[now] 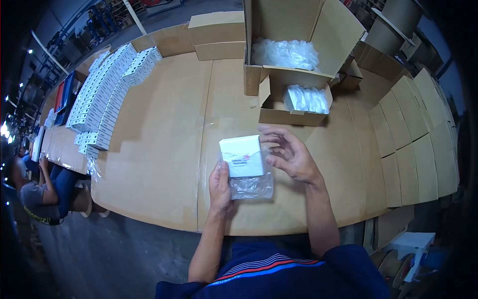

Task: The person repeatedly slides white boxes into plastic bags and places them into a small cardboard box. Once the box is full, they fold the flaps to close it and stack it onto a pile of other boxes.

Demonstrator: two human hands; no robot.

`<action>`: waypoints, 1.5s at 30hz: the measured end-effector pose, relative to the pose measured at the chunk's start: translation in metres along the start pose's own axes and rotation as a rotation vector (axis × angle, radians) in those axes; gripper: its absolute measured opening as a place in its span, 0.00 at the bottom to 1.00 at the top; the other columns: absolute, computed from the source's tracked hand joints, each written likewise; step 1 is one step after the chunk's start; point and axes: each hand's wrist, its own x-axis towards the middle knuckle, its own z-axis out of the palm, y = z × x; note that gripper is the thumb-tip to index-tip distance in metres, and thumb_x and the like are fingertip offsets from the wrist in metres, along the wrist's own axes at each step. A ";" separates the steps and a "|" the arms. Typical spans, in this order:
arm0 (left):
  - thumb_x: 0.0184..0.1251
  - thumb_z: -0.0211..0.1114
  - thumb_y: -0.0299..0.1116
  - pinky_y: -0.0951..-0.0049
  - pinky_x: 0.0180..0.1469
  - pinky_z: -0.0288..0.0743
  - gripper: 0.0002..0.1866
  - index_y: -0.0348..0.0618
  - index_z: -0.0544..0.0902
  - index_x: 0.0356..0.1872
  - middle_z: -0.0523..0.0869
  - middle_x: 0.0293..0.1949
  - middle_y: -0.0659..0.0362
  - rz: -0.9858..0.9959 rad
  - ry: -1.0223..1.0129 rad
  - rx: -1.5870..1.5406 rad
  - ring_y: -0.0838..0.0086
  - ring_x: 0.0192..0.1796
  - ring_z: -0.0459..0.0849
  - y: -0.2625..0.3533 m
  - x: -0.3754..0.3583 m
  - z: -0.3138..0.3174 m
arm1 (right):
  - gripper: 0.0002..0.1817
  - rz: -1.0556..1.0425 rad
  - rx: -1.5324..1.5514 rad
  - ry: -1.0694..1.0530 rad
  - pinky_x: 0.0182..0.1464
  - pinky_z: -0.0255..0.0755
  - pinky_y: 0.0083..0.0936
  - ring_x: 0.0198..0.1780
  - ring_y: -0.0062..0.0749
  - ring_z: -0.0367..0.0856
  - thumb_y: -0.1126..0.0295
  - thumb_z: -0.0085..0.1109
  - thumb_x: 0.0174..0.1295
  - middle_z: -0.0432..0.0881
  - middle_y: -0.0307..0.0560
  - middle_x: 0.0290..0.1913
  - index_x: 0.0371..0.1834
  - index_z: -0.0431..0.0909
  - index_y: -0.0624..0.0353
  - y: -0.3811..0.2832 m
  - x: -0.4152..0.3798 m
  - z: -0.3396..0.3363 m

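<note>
A flat white box (242, 157) with small red and dark print sits partly inside a clear plastic bag (253, 188), whose loose end hangs below it. My left hand (219, 182) grips the box and bag at their left side, thumb on the front. To the right of the box, my right hand (294, 157) is open, fingers bent and apart, with its fingertips and thumb close to the bag's right edge. Ahead of my hands, a small open carton (290, 117) contains several plastic-wrapped white packs (308, 99).
A large open carton (279, 20) of clear plastic bags (286, 54) stands behind the small one. Stacked white boxes (102, 94) line the table's (159, 149) left side. Brown cartons (416, 139) are piled at the right. A seated person (42, 192) is at far left.
</note>
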 end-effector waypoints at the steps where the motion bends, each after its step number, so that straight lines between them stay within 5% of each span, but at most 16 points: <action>1: 0.88 0.52 0.47 0.69 0.58 0.82 0.25 0.34 0.76 0.66 0.87 0.56 0.54 0.024 0.014 0.001 0.72 0.56 0.87 0.002 0.000 0.000 | 0.26 -0.003 -0.013 0.025 0.66 0.76 0.29 0.64 0.30 0.78 0.74 0.69 0.69 0.75 0.52 0.71 0.69 0.73 0.62 0.007 -0.006 0.002; 6: 0.89 0.50 0.46 0.69 0.57 0.82 0.24 0.33 0.77 0.64 0.87 0.55 0.54 0.099 -0.014 0.037 0.73 0.55 0.86 0.000 0.008 0.002 | 0.09 0.001 0.074 0.291 0.60 0.80 0.22 0.52 0.23 0.85 0.80 0.66 0.71 0.88 0.49 0.53 0.51 0.83 0.69 0.028 -0.015 0.018; 15: 0.90 0.43 0.48 0.68 0.70 0.70 0.31 0.32 0.70 0.77 0.82 0.66 0.48 0.307 -0.076 0.424 0.69 0.65 0.80 0.031 0.001 0.021 | 0.04 -0.149 0.224 0.303 0.67 0.77 0.28 0.58 0.32 0.85 0.79 0.61 0.75 0.85 0.61 0.61 0.47 0.82 0.68 0.033 -0.017 0.024; 19: 0.90 0.41 0.50 0.67 0.72 0.68 0.32 0.34 0.69 0.78 0.82 0.67 0.49 0.257 -0.112 0.368 0.68 0.66 0.79 0.016 -0.001 0.013 | 0.22 -0.160 0.332 0.283 0.72 0.72 0.32 0.68 0.39 0.79 0.71 0.68 0.71 0.79 0.66 0.68 0.65 0.72 0.62 0.039 -0.022 0.033; 20: 0.90 0.41 0.50 0.67 0.72 0.68 0.32 0.34 0.69 0.78 0.82 0.66 0.49 0.244 -0.091 0.341 0.68 0.66 0.79 0.014 0.000 0.014 | 0.36 -0.162 0.472 0.243 0.71 0.72 0.33 0.69 0.37 0.78 0.70 0.73 0.68 0.77 0.66 0.71 0.75 0.62 0.58 0.034 -0.024 0.036; 23: 0.90 0.40 0.51 0.68 0.72 0.67 0.32 0.36 0.68 0.79 0.83 0.63 0.50 0.195 -0.097 0.265 0.69 0.64 0.79 0.019 -0.001 0.020 | 0.42 -0.089 0.422 0.249 0.69 0.73 0.32 0.66 0.35 0.79 0.73 0.73 0.66 0.79 0.61 0.68 0.80 0.58 0.57 0.034 -0.032 0.038; 27: 0.89 0.46 0.48 0.66 0.72 0.67 0.31 0.37 0.64 0.81 0.80 0.63 0.50 0.237 -0.067 0.277 0.68 0.66 0.77 0.014 -0.001 0.029 | 0.36 0.023 0.242 0.349 0.66 0.75 0.27 0.61 0.30 0.81 0.81 0.73 0.63 0.83 0.49 0.59 0.74 0.67 0.65 0.055 -0.037 0.037; 28: 0.89 0.48 0.46 0.66 0.72 0.67 0.31 0.37 0.63 0.81 0.80 0.63 0.51 0.264 -0.037 0.304 0.68 0.66 0.77 0.013 -0.001 0.032 | 0.30 -0.090 0.242 0.404 0.67 0.75 0.26 0.61 0.28 0.81 0.85 0.69 0.65 0.84 0.47 0.58 0.70 0.72 0.68 0.053 -0.033 0.042; 31: 0.85 0.56 0.38 0.66 0.73 0.66 0.31 0.38 0.60 0.82 0.79 0.63 0.51 0.296 -0.052 0.433 0.67 0.67 0.76 0.008 -0.004 0.034 | 0.24 -0.121 0.142 0.364 0.66 0.76 0.26 0.60 0.28 0.82 0.84 0.67 0.67 0.85 0.48 0.58 0.66 0.75 0.68 0.054 -0.035 0.041; 35: 0.83 0.60 0.33 0.71 0.64 0.73 0.17 0.35 0.80 0.65 0.84 0.54 0.56 0.208 -0.065 0.409 0.72 0.57 0.81 0.007 -0.006 0.033 | 0.16 0.007 0.125 0.295 0.58 0.78 0.21 0.54 0.22 0.83 0.80 0.64 0.72 0.87 0.47 0.53 0.62 0.79 0.69 0.045 -0.035 0.042; 36: 0.83 0.60 0.34 0.74 0.56 0.75 0.13 0.35 0.86 0.52 0.87 0.47 0.60 0.257 -0.014 0.353 0.77 0.51 0.82 0.005 -0.004 0.035 | 0.16 0.033 0.094 0.301 0.57 0.79 0.20 0.52 0.21 0.83 0.78 0.63 0.73 0.88 0.47 0.53 0.62 0.79 0.69 0.042 -0.034 0.042; 42: 0.86 0.58 0.39 0.76 0.45 0.75 0.18 0.32 0.88 0.45 0.87 0.36 0.62 0.092 0.133 0.289 0.82 0.41 0.80 0.001 -0.002 0.033 | 0.13 0.097 0.043 0.491 0.57 0.79 0.21 0.53 0.23 0.84 0.74 0.62 0.76 0.89 0.52 0.55 0.58 0.84 0.69 0.033 -0.034 0.043; 45: 0.87 0.56 0.41 0.76 0.45 0.75 0.21 0.31 0.88 0.46 0.88 0.37 0.61 0.094 0.194 0.313 0.82 0.41 0.79 0.003 0.001 0.035 | 0.11 -0.094 0.045 0.523 0.59 0.79 0.26 0.59 0.31 0.85 0.75 0.65 0.72 0.86 0.56 0.61 0.54 0.87 0.65 0.022 -0.033 0.050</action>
